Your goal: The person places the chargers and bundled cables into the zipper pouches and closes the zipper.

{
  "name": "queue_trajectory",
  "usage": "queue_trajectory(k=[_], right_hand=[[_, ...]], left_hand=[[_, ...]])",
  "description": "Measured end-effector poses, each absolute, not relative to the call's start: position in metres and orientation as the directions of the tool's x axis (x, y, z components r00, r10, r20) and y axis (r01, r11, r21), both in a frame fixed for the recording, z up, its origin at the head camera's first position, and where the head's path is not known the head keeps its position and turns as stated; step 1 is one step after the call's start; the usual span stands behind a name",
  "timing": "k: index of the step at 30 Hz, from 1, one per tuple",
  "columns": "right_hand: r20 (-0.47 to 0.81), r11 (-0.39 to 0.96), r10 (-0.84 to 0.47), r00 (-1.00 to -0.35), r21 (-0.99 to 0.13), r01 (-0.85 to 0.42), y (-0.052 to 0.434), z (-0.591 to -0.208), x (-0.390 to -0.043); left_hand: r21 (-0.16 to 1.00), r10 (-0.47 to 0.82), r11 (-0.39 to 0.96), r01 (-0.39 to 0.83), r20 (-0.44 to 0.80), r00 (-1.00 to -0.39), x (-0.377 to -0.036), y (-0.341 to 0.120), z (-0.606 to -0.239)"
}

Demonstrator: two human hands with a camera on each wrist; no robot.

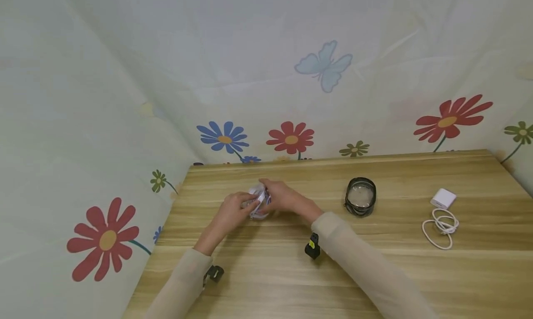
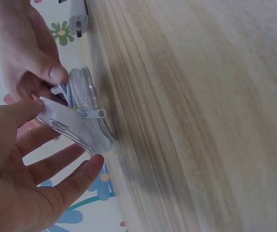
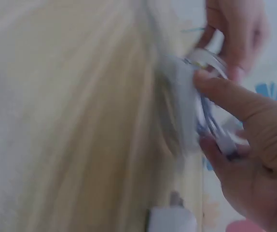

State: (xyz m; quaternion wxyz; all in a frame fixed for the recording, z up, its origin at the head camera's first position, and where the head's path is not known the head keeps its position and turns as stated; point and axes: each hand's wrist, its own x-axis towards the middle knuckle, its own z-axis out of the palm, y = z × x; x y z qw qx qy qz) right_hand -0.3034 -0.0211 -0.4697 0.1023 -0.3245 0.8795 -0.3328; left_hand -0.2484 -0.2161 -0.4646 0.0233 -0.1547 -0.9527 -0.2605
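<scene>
Backdrop (image 1: 241,55) printed with flowers and a pale blue butterfly, behind a wood-grained table (image 1: 266,268). Across the near side, two pale sleeves (image 1: 366,263) slanting inward. Next the right hand (image 1: 283,196), curled round the side of a clear case (image 2: 83,89) and the cable bundle (image 3: 208,116) in it, exact fingertip contact blurred in the right wrist view. Opposite, the left hand (image 1: 233,211), pinching the raised flap (image 2: 66,118) of the same case. Well apart to the right on the table, a black-trimmed case (image 1: 360,196). Between the hands, over the far left part of the table, the clear case itself; whether fully resting or slightly lifted, impossible to tell. Probably light, with slick, floppy film and a firmer seam, so best held by the rim, in a gentle pinch. Bundle probably springy, better gathered whole than by one strand. Farther right, a white cable (image 1: 447,226) in loose loops beside a white charger block (image 1: 443,198). Smallest, a zip pull (image 2: 94,114) at the rim, likely fiddly, best taken between fingertip and thumb.
</scene>
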Motion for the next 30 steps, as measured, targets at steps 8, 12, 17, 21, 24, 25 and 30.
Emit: queue_trajectory(k=[8, 12, 17, 21, 24, 25, 30], right_hand=[[-0.071, 0.447, -0.681, -0.729, -0.829, -0.337, 0.008, -0.458, -0.311], [-0.048, 0.434, -0.613, -0.789, -0.854, -0.285, 0.008, -0.464, -0.314], [0.006, 0.466, -0.549, -0.836, -0.828, -0.312, 0.001, -0.469, -0.314], [0.010, 0.502, -0.498, -0.867, -0.812, -0.297, -0.009, -0.472, -0.311], [0.017, 0.532, -0.455, -0.890, -0.797, -0.287, -0.017, -0.477, -0.309], [0.030, 0.548, -0.441, -0.897, -0.783, -0.296, -0.019, -0.479, -0.309], [0.112, 0.632, -0.371, -0.922, -0.697, -0.339, -0.030, -0.487, -0.309]], left_hand=[[0.454, 0.332, 0.817, 0.357, 0.135, -0.933, -0.248, -0.217, -0.463], [0.464, 0.330, 0.815, 0.347, 0.121, -0.936, -0.247, -0.219, -0.463], [0.488, 0.327, 0.806, 0.336, 0.107, -0.939, -0.246, -0.220, -0.465], [0.500, 0.339, 0.795, 0.344, 0.106, -0.935, -0.246, -0.221, -0.466], [0.496, 0.357, 0.790, 0.361, 0.107, -0.928, -0.245, -0.222, -0.467], [0.493, 0.363, 0.789, 0.366, 0.106, -0.926, -0.245, -0.222, -0.467], [0.472, 0.380, 0.796, 0.379, 0.098, -0.920, -0.244, -0.223, -0.467]])
